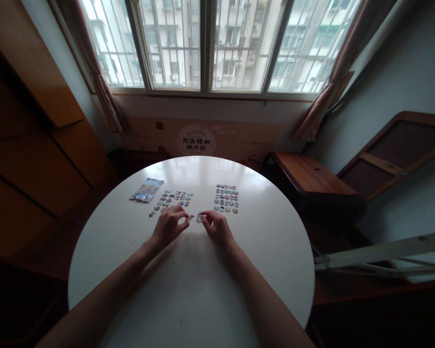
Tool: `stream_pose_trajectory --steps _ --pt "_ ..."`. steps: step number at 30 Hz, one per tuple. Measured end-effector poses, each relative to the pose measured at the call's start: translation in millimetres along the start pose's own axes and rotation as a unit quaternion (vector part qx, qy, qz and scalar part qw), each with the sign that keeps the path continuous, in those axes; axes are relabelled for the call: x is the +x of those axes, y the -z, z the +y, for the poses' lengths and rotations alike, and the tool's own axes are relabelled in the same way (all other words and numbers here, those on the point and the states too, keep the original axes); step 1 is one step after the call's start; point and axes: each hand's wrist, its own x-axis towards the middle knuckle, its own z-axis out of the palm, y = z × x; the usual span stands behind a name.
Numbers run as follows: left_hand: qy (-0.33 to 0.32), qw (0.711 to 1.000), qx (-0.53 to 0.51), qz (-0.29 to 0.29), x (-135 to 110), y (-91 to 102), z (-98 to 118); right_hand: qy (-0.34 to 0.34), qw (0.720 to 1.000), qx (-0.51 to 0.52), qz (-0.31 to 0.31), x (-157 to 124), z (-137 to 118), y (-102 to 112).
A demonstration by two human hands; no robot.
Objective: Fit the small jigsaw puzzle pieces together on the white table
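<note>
Over the middle of the white table, my left hand has thumb and index finger closed in a pinch. A small dark puzzle piece shows at those fingertips. Just to its right, my right hand pinches the edge of a small blue joined group of puzzle pieces, which lies on or close to the tabletop. A narrow gap separates the single piece from this group. Beyond my left hand, loose puzzle pieces lie in uneven rows. Past my right hand sit more pieces in neat rows.
A colourful printed sheet or packet lies at the table's left. The round white table has a curved edge. A low wooden bench stands beyond it at right, a printed cardboard panel under the window, wooden cabinets at left.
</note>
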Motion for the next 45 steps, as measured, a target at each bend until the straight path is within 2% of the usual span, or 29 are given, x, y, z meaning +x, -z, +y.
stream_pose_trajectory --steps 6,13,18,22,27,33,37,45 --pt "-0.048 0.995 -0.085 0.022 -7 -9.0 0 0.029 0.998 0.013 -0.056 -2 -4 -2" --pt "-0.078 0.982 -0.17 0.016 -7 -14.3 -4 -0.003 0.997 0.043 -0.059 -2 -2 -3" --pt "-0.106 0.981 -0.163 0.023 -7 -11.7 -2 -0.037 0.992 0.116 -0.038 -1 -4 -2" --pt "-0.108 0.981 -0.158 0.04 -9 -11.0 0 -0.038 0.987 0.136 -0.072 -1 -4 -3" --pt "-0.146 0.978 -0.145 0.029 -11 -12.2 -1 -0.027 0.986 0.127 -0.102 -1 -6 -2" --pt "-0.128 0.977 -0.167 0.042 -9 -9.4 -1 -0.033 0.989 0.132 -0.049 -1 -5 -5" --pt "-0.088 0.983 -0.16 0.018 -9 -9.7 -2 -0.018 0.995 0.099 -0.024 -2 -4 -4" --pt "-0.026 0.985 -0.169 -0.012 -13 -22.9 -8 0.012 0.997 0.073 -0.035 -4 -5 -3"
